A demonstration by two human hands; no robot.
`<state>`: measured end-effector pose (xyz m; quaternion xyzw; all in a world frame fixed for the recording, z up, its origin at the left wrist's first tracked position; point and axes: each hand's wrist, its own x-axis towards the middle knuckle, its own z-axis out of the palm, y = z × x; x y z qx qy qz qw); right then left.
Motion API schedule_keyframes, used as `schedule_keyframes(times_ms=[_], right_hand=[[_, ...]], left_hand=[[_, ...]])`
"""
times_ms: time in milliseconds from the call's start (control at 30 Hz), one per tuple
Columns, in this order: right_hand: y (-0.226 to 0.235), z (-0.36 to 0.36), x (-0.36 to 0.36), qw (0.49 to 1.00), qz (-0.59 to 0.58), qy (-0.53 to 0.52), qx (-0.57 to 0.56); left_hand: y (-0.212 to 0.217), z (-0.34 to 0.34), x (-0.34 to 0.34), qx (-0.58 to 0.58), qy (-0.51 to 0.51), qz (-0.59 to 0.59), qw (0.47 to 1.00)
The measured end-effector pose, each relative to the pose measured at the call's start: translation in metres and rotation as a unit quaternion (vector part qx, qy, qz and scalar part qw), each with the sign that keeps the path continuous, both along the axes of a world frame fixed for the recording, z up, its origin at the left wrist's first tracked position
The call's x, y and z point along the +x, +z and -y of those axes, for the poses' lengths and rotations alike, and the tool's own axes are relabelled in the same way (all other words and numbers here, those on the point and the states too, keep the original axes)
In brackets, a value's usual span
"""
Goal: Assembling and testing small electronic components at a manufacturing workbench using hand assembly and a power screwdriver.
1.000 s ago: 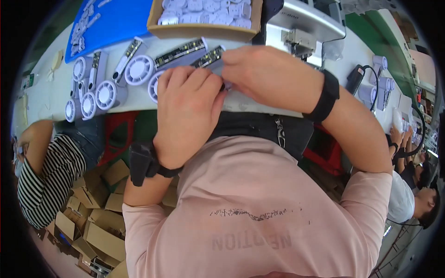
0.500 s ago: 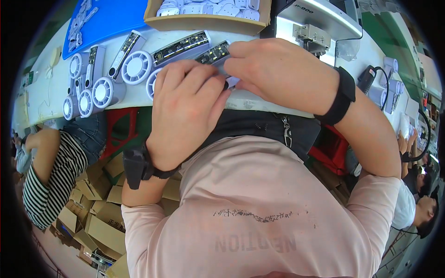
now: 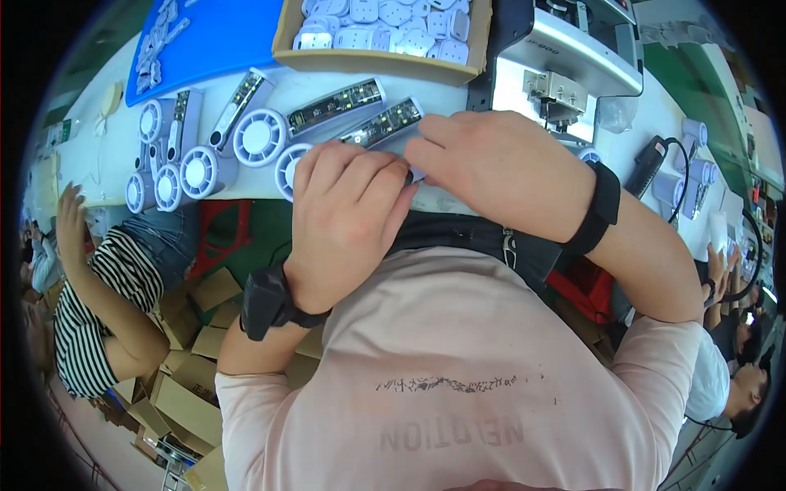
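Observation:
My left hand point(image 3: 348, 217) and my right hand point(image 3: 495, 168) meet at the near edge of the table, fingers closed and bent inward. Between their fingertips shows a small dark tip with a pale lilac edge; my fingers hide most of this piece. Just behind my left hand lies a handheld fan with a round slotted head point(image 3: 291, 168) and a bare circuit board point(image 3: 385, 123) along its handle. Another handheld fan point(image 3: 260, 137) rests beyond it, its board facing up.
Several more handheld fans point(image 3: 201, 172) lie at the left. A cardboard box point(image 3: 381, 61) of white plastic parts stands at the back, beside a blue tray point(image 3: 225, 41). A metal press machine point(image 3: 565, 61) stands at back right. A co-worker's arm point(image 3: 106, 286) is at left.
The whole view has shifted slightly, so the table sits lower and further right. My hands stay together with small finger movements. At left, the co-worker's hand has risen to the table edge.

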<state>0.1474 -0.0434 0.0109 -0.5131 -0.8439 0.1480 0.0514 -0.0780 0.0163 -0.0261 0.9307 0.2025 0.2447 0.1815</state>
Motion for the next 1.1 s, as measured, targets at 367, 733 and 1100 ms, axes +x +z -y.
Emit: schedule_keyframes(times_ms=[367,733,1100], right_hand=[[-0.005,0.002,0.005,0.999,-0.020,-0.005,0.030],[0.007,0.013,0.011,0.999,-0.041,-0.010,0.035],[0.000,0.013,-0.003,0.998,-0.045,0.017,0.040]], left_hand=[[-0.003,0.003,0.002,0.029,0.001,0.004,1.000],[-0.002,0.008,-0.021,0.016,-0.006,-0.038,0.999],[-0.001,0.016,-0.009,0.004,0.011,-0.013,1.000]])
